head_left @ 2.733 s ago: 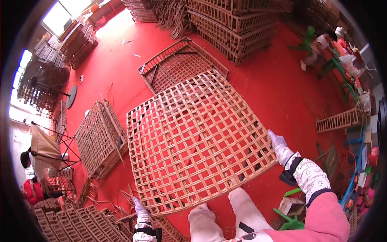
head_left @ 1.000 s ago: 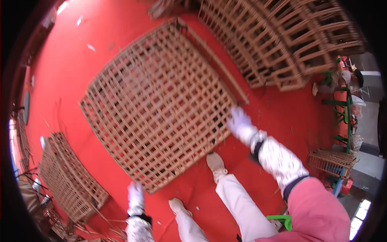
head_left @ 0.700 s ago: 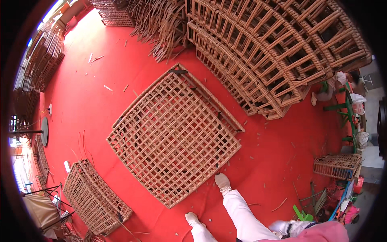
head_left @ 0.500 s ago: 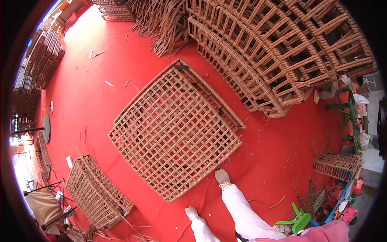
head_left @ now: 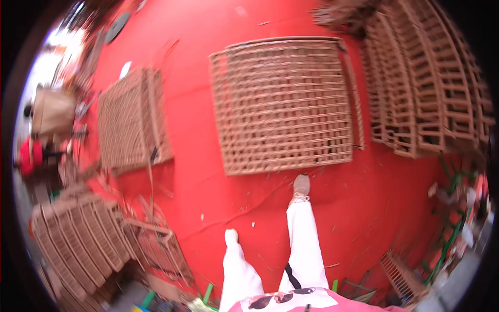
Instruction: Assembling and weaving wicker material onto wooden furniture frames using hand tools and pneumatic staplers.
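Neither of my hands is in view. Ahead of my feet lies a large, square, open-lattice wicker panel (head_left: 283, 106), brown and woven, with a rim piece along its right side. The toe of my right shoe (head_left: 300, 186) is close to its near edge. To its left sits a smaller wicker basket (head_left: 130, 119) with a dark patch near one corner. A loose strand hangs down from the basket's near side.
Wicker frames (head_left: 426, 78) stand stacked at the right. Another wicker stack (head_left: 78, 239) fills the lower left, beside a thin frame (head_left: 158, 249). A tan folding chair (head_left: 53, 112) is at far left. Strand scraps litter the red floor covering (head_left: 192, 130).
My view has swung round to the left: the square panel now appears squarer and higher up, and the lower-left wicker stack has come into view. Both hands stay out of sight.
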Tool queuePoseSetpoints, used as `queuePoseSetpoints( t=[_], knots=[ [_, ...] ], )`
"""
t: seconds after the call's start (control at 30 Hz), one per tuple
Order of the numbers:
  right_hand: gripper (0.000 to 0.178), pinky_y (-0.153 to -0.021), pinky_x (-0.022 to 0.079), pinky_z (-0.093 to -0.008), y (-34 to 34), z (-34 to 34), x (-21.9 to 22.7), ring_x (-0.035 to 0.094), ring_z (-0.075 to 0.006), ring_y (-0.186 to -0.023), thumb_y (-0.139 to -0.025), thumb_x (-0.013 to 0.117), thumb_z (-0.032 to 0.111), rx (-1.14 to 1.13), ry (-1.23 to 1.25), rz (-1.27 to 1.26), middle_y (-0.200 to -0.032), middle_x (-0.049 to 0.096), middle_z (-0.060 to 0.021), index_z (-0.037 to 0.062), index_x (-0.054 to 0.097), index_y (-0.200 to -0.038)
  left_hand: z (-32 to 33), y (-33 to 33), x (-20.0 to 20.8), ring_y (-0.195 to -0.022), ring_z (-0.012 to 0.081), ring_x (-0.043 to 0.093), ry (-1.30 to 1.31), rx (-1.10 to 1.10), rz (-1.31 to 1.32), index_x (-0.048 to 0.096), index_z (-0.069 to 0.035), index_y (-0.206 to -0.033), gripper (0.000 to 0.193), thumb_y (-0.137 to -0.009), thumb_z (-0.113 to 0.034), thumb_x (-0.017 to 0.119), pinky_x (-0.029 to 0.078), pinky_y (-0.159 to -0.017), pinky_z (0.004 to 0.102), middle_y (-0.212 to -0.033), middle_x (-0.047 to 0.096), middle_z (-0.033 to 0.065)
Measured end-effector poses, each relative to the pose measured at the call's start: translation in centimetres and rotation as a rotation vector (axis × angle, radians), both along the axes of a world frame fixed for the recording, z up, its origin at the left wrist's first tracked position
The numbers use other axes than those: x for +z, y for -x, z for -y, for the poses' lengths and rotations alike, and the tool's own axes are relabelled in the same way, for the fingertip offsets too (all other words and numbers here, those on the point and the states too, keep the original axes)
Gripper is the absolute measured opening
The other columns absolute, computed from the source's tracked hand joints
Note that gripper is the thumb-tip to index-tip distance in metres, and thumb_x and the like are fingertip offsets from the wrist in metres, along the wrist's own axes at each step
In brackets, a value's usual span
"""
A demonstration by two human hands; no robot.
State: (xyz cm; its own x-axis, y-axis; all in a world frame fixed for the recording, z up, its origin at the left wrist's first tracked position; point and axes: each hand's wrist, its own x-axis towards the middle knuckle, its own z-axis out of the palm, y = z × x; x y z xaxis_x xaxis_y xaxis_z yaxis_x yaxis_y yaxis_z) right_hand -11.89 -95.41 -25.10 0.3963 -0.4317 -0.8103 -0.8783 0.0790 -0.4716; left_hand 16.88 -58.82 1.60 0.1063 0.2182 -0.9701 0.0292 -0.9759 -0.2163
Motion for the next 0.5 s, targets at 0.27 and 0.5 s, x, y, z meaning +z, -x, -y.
queuePoseSetpoints(
  t=[0.27, 0.5],
  knots=[
    [0.024, -0.073, 0.048, -0.0334, 6.9, -17.6, 14.8, 0.059, -0.0212, -0.077, -0.085, 0.047, 0.015, -0.019, -0.122, -0.099, -0.090, 0.060, -0.0173, 0.0065, 0.056, -0.105, -31.2, 0.3, -7.6, -0.074, 0.0283, 0.057, 0.136, 0.038, -0.202, 0.058, -0.007, -0.089, 0.036, -0.079, -0.041, 0.050, 0.047, -0.064, 0.0373, -0.082, 0.059, 0.0143],
    [0.024, -0.071, 0.048, -0.0328, 8.6, -32.8, 25.0, 0.059, -0.0205, -0.075, -0.084, 0.047, 0.015, 0.019, -0.153, -0.289, -0.088, 0.060, -0.0163, 0.0065, 0.057, -0.104, -45.2, 11.5, 1.4, -0.073, 0.0209, 0.060, -0.036, 1.123, -0.380, 0.059, -0.006, -0.105, 0.030, -0.087, -0.027, 0.048, 0.048, -0.066, 0.0311, -0.093, 0.064, 0.0085]
  ],
)
